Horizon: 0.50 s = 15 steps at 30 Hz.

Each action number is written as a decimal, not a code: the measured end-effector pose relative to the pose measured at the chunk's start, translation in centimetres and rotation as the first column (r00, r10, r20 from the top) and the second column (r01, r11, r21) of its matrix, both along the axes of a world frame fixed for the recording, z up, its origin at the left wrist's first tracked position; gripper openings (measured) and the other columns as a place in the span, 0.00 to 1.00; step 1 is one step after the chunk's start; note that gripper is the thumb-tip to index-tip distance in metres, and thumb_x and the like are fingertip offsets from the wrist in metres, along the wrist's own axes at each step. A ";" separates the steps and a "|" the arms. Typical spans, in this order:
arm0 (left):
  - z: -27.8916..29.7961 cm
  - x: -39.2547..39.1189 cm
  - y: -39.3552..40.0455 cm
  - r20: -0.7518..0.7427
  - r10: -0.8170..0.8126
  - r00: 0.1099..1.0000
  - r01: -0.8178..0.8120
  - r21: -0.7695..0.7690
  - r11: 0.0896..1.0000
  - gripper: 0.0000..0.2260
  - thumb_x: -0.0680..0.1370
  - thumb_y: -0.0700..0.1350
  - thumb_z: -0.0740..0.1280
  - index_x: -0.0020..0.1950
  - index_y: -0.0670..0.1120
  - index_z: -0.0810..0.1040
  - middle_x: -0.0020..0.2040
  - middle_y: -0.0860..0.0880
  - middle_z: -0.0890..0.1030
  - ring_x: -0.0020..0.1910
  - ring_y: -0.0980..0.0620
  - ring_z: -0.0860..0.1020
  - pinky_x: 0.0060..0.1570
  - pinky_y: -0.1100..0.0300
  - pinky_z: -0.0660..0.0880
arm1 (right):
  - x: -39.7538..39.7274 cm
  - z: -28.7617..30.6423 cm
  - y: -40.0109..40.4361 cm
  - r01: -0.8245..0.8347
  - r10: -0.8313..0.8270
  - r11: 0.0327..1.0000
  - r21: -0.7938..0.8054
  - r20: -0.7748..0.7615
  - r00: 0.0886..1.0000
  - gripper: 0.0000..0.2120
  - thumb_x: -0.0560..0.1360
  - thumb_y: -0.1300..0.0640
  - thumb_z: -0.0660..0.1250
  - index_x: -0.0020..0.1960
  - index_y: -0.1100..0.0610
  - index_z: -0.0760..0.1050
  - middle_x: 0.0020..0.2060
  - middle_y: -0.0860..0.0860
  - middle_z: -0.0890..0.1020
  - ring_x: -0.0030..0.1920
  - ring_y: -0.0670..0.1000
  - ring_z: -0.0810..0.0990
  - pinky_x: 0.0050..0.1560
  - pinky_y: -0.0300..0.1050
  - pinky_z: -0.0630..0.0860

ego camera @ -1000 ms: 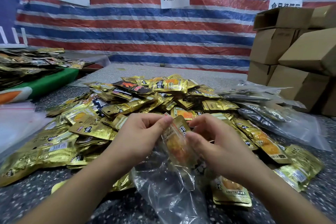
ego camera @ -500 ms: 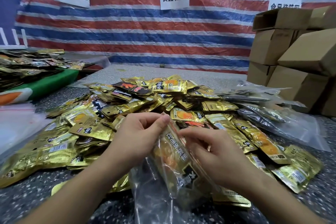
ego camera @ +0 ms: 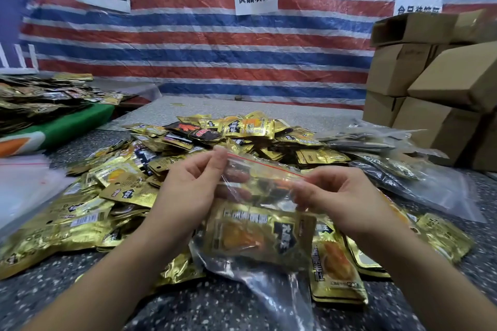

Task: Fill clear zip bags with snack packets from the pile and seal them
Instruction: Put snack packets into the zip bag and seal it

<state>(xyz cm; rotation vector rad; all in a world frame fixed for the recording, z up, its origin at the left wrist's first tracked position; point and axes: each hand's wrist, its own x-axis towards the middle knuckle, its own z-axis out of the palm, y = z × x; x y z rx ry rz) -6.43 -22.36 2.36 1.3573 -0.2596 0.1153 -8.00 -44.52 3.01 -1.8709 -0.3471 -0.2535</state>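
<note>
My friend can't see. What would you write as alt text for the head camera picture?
Two hands, left hand and right hand, pinch the red-striped top of a clear zip bag holding gold snack packets, above a pile of packets. Cardboard boxes stand at right.

Third wall sign (ego camera: 418, 6): lower half hidden behind cardboard boxes (ego camera: 411, 62). Filled bags (ego camera: 403, 169) at right: contents blurred.

Left hand (ego camera: 188, 191) and right hand (ego camera: 347, 199) pinch the zip bag (ego camera: 258, 223) over the packet pile (ego camera: 113, 196).
</note>
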 end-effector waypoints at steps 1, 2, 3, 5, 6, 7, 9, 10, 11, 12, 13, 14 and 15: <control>0.0 0.0 -0.1 0.005 -0.003 1.000 0.003 0.001 1.000 0.14 0.74 0.57 0.64 0.46 0.51 0.85 0.44 0.42 0.86 0.38 0.41 0.85 0.30 0.57 0.80 | 0.1 0.0 0.0 0.010 -0.010 1.000 0.010 0.004 1.000 0.10 0.68 0.49 0.74 0.40 0.56 0.85 0.33 0.53 0.85 0.33 0.46 0.82 0.34 0.36 0.75; 0.0 0.0 -0.2 0.011 -0.002 1.000 0.002 0.005 1.000 0.14 0.74 0.57 0.64 0.46 0.51 0.85 0.44 0.41 0.86 0.37 0.41 0.85 0.29 0.59 0.79 | 0.1 0.0 0.1 0.022 -0.022 1.000 0.015 0.004 1.000 0.10 0.68 0.50 0.74 0.40 0.57 0.84 0.32 0.53 0.85 0.32 0.46 0.82 0.34 0.35 0.75; 0.0 0.1 -0.2 0.014 -0.003 1.000 0.003 0.007 1.000 0.14 0.74 0.57 0.64 0.46 0.51 0.85 0.44 0.41 0.86 0.37 0.42 0.85 0.29 0.60 0.78 | 0.1 0.0 0.1 0.033 -0.034 0.999 0.018 0.006 0.999 0.10 0.68 0.50 0.74 0.39 0.57 0.84 0.32 0.53 0.85 0.32 0.47 0.82 0.34 0.36 0.75; 0.0 0.1 -0.2 0.014 -0.018 1.000 0.018 0.011 1.000 0.15 0.73 0.58 0.64 0.46 0.50 0.85 0.44 0.41 0.86 0.37 0.44 0.85 0.30 0.61 0.78 | 0.0 0.1 0.0 0.047 -0.048 0.999 0.016 0.015 0.999 0.08 0.68 0.51 0.74 0.39 0.57 0.83 0.32 0.54 0.85 0.32 0.48 0.82 0.35 0.38 0.75; 0.1 0.1 -0.1 0.007 -0.040 0.999 0.040 0.015 0.999 0.16 0.72 0.59 0.65 0.45 0.49 0.85 0.45 0.41 0.86 0.38 0.44 0.85 0.31 0.61 0.79 | 0.0 0.2 -0.1 0.053 -0.054 0.998 0.022 0.022 0.998 0.06 0.70 0.53 0.74 0.39 0.57 0.83 0.32 0.54 0.85 0.32 0.49 0.82 0.35 0.40 0.77; 0.2 0.1 0.0 -0.010 -0.072 0.997 0.072 0.019 0.997 0.18 0.70 0.61 0.66 0.45 0.48 0.85 0.45 0.42 0.86 0.40 0.44 0.85 0.33 0.61 0.80 | -0.1 0.3 -0.1 0.056 -0.058 0.997 0.044 0.033 0.998 0.04 0.70 0.56 0.74 0.39 0.56 0.83 0.32 0.55 0.85 0.32 0.50 0.82 0.35 0.41 0.78; 0.2 0.0 0.2 -0.051 -0.144 0.988 0.148 0.090 0.985 0.23 0.68 0.63 0.66 0.47 0.45 0.84 0.47 0.43 0.86 0.44 0.45 0.86 0.37 0.62 0.80 | -0.2 0.4 0.1 0.048 -0.056 0.987 0.155 0.050 0.997 0.05 0.68 0.57 0.74 0.39 0.59 0.83 0.32 0.55 0.85 0.31 0.49 0.81 0.34 0.39 0.78; 0.1 0.0 0.2 -0.062 -0.170 0.983 0.178 0.163 0.970 0.23 0.68 0.62 0.66 0.49 0.45 0.84 0.47 0.44 0.86 0.45 0.46 0.86 0.37 0.64 0.80 | -0.2 0.5 0.2 0.039 -0.051 0.976 0.216 0.048 0.998 0.06 0.66 0.56 0.73 0.39 0.60 0.83 0.32 0.55 0.85 0.31 0.49 0.81 0.33 0.38 0.78; 0.0 -0.1 0.1 -0.073 -0.193 0.979 0.204 0.218 0.954 0.20 0.70 0.60 0.65 0.49 0.46 0.84 0.47 0.45 0.86 0.44 0.48 0.85 0.37 0.65 0.79 | -0.3 0.5 0.3 0.033 -0.046 0.966 0.258 0.045 0.998 0.07 0.65 0.56 0.73 0.39 0.60 0.83 0.33 0.55 0.85 0.31 0.49 0.81 0.33 0.38 0.78; -0.1 -0.2 0.1 -0.082 -0.214 0.973 0.228 0.241 0.943 0.17 0.71 0.57 0.65 0.48 0.47 0.85 0.47 0.43 0.86 0.42 0.49 0.85 0.36 0.63 0.80 | -0.3 0.5 0.4 0.030 -0.045 0.959 0.282 0.044 0.998 0.08 0.64 0.56 0.73 0.40 0.61 0.82 0.32 0.55 0.85 0.31 0.49 0.81 0.33 0.38 0.78; -0.2 -0.2 0.0 -0.105 -0.234 0.967 0.252 0.217 0.943 0.14 0.72 0.55 0.65 0.47 0.49 0.86 0.46 0.41 0.86 0.40 0.50 0.84 0.35 0.60 0.81 | -0.4 0.6 0.5 0.028 -0.045 0.953 0.302 0.047 0.998 0.09 0.64 0.56 0.73 0.40 0.61 0.82 0.32 0.55 0.84 0.30 0.49 0.81 0.33 0.38 0.78; -0.1 -0.3 0.0 -0.129 -0.270 0.954 0.289 0.163 0.943 0.13 0.73 0.53 0.65 0.46 0.49 0.86 0.46 0.39 0.85 0.37 0.50 0.84 0.34 0.58 0.82 | -0.4 0.7 0.5 0.025 -0.043 0.945 0.328 0.048 0.998 0.08 0.64 0.56 0.74 0.40 0.60 0.82 0.31 0.54 0.84 0.30 0.48 0.80 0.32 0.38 0.78; 0.0 -0.4 0.1 -0.149 -0.320 0.936 0.337 0.100 0.936 0.12 0.73 0.52 0.65 0.45 0.49 0.87 0.46 0.39 0.85 0.35 0.51 0.83 0.33 0.57 0.82 | -0.4 0.8 0.4 0.019 -0.037 0.934 0.358 0.044 0.998 0.07 0.63 0.56 0.74 0.39 0.58 0.83 0.31 0.54 0.83 0.29 0.48 0.80 0.32 0.38 0.78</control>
